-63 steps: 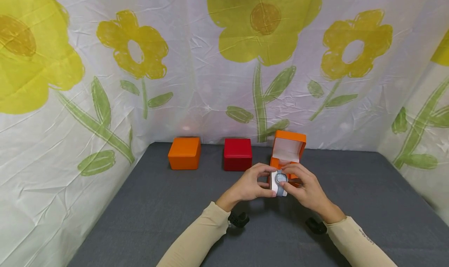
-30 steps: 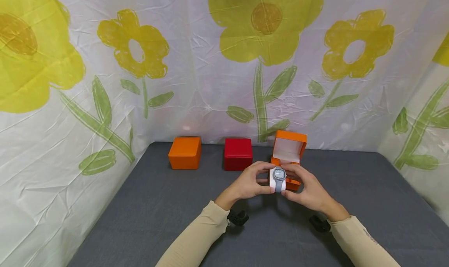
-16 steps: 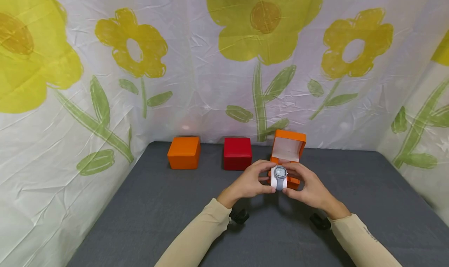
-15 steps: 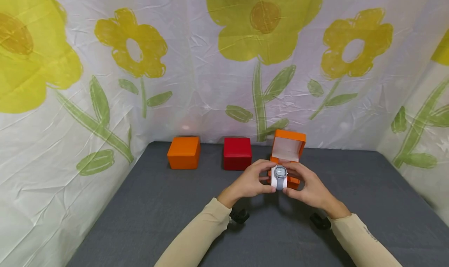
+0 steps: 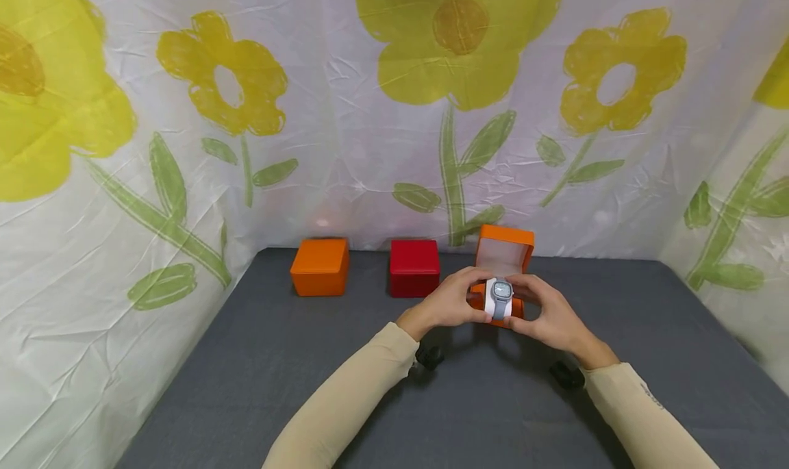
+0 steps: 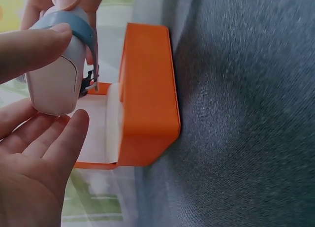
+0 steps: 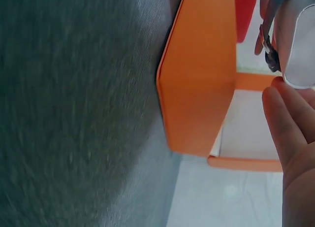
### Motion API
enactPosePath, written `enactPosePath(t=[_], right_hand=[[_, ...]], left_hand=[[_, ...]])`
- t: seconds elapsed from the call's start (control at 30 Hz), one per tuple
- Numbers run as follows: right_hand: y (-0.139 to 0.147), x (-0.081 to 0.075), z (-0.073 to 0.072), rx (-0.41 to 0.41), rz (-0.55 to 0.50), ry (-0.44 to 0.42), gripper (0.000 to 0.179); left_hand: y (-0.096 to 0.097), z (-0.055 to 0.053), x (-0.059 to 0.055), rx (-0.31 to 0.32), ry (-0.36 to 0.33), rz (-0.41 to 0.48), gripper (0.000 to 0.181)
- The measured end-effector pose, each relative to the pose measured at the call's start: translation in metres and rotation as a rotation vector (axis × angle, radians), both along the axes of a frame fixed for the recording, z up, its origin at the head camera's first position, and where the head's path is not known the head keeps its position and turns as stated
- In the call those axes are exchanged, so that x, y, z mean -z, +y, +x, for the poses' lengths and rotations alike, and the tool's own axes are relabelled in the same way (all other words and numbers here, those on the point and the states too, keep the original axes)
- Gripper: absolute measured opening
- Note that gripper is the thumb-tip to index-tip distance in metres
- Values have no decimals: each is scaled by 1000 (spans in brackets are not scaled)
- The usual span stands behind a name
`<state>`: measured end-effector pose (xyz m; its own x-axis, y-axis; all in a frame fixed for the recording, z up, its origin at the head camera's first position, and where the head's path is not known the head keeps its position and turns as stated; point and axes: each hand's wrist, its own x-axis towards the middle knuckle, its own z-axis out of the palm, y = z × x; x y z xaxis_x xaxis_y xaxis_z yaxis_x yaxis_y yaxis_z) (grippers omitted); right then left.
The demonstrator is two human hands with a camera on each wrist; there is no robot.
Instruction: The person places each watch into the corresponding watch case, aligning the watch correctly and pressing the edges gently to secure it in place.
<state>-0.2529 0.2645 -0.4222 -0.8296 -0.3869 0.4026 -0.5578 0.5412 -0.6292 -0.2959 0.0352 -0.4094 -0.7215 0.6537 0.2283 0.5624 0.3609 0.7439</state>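
A wristwatch [image 5: 502, 291] with a grey-blue strap is wrapped round a white cushion [image 6: 53, 84]. My left hand [image 5: 455, 299] grips the cushion from the left, thumb at its near end and fingers at the far end. From the other side my right hand [image 5: 548, 313] holds it the same way. The strap's dark buckle [image 7: 272, 59] hangs under the cushion in the right wrist view. Just beyond and below the hands stands an orange watch box [image 6: 150, 89], its lid raised and its lining white. The hands hide part of this box in the head view.
A closed orange box [image 5: 320, 267] and a closed red box [image 5: 414, 269] stand to the left along the back of the dark grey table [image 5: 296, 359]. Behind them hangs a white curtain [image 5: 345, 147] with yellow flowers.
Earlier, my right fingers were at the watch's face and strap; then they moved to the cushion's side. Both hands have since carried watch and cushion slightly forward and right, over the open box.
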Motion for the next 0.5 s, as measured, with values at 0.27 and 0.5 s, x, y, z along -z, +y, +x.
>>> enactPosePath(t=[0.27, 0.5], right_hand=[[7, 5, -16, 34, 31, -67, 62], [10, 10, -29, 27, 57, -93, 64]], left_hand=[[12, -19, 8, -51, 25, -113, 69], [20, -31, 14, -79, 7, -178, 70]])
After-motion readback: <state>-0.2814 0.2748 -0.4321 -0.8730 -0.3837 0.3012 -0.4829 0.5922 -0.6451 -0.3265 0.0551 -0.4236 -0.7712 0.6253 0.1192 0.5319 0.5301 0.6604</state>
